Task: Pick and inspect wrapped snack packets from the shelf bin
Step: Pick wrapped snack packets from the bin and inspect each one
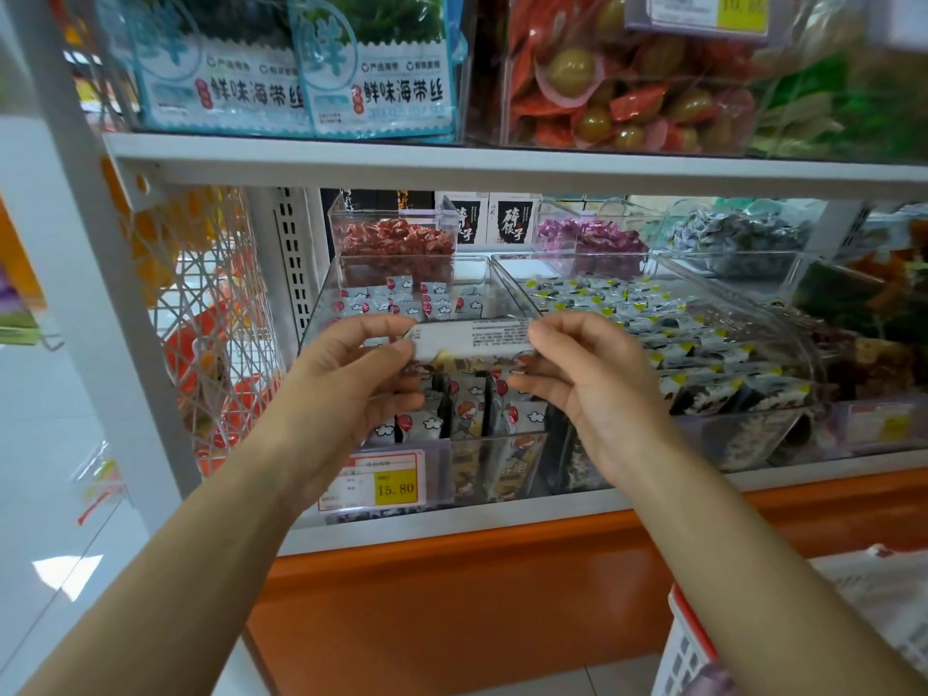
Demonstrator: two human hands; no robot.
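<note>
The left hand (351,379) is pinching the left end of a snack packet (472,339) between thumb and forefinger. The right hand (592,374) is pinching the right end likewise. The packet is being held level, printed side up, just above the clear bin (321,303) of similar packets. A price tag (396,482) is hanging on the bin front.

Two hands (351,379) (597,379), one held packet (472,339)

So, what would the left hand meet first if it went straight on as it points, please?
Probably the small grey cloud-printed packets in the clear plastic bin, beyond the left hand pinching the white printed packet; depth is unclear, it might pass above them.
</note>
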